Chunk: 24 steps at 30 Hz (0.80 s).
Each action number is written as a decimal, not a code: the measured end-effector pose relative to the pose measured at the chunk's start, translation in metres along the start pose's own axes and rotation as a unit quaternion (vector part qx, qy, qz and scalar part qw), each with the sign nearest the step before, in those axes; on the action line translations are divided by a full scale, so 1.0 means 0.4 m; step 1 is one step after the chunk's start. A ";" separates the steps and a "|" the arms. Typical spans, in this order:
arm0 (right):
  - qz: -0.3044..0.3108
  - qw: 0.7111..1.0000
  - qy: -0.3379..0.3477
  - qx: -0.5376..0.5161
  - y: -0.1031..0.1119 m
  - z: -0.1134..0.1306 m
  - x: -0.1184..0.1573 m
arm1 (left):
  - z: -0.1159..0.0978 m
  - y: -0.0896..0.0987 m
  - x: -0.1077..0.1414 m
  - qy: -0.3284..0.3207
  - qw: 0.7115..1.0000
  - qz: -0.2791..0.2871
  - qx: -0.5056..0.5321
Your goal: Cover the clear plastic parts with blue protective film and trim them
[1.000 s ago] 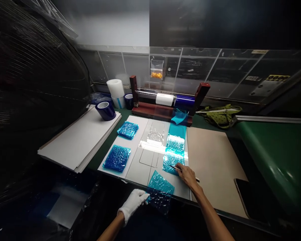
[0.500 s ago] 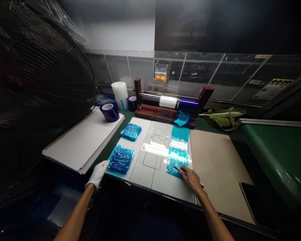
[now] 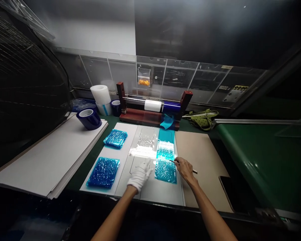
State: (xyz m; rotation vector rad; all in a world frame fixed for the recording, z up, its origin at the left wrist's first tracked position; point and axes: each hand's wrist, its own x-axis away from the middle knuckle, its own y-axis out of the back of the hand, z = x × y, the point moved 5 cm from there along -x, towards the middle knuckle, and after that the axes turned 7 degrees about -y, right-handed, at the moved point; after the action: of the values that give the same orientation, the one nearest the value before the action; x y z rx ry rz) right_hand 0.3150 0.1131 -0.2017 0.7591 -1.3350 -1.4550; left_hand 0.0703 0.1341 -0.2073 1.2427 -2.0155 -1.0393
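My left hand (image 3: 139, 175), in a white glove, is held with fingers spread over the grey board (image 3: 147, 187) with printed outlines, and it holds nothing. My right hand (image 3: 185, 170) is bare and closed on a thin pen-like tool (image 3: 195, 171). The tool's tip is at the right edge of a strip of shiny blue film-covered pieces (image 3: 165, 169), which lies on the board. Whether the tip touches them I cannot tell. Two stacks of blue film-wrapped pieces, a near one (image 3: 103, 172) and a far one (image 3: 115, 138), sit on white paper at the left.
Behind the board stands a wooden roll holder (image 3: 145, 117) with white and blue film rolls. Blue tape (image 3: 89, 119) rests on a white sheet stack (image 3: 52, 150). A brown board (image 3: 198, 154), a phone (image 3: 228, 192) and a green pouch (image 3: 203, 119) are on the right.
The view has shifted. My left hand has left the near blue stack's edge and moved right over the grey board. My right hand, still gripping the tool, has moved away from me along the strip.
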 end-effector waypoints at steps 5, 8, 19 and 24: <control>0.044 0.995 0.079 0.049 -0.011 0.124 -0.103 | -0.069 -0.127 -0.088 -0.014 0.996 0.069 -0.060; 0.079 0.988 0.107 0.073 -0.039 0.194 -0.144 | -0.056 -0.143 -0.103 -0.008 0.992 0.088 -0.091; 0.123 0.982 0.087 0.112 -0.006 0.030 -0.164 | -0.047 -0.158 -0.100 0.033 0.986 0.112 -0.119; 0.111 0.989 -0.003 0.094 0.041 -0.159 -0.120 | -0.059 -0.150 -0.089 0.045 0.987 0.099 -0.119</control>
State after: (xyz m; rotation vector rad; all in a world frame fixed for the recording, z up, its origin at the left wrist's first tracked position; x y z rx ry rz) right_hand 0.3925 0.1370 -0.2066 0.7005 -1.5259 -1.1677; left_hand 0.1323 0.1421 -0.2460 0.9289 -1.8410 -1.0703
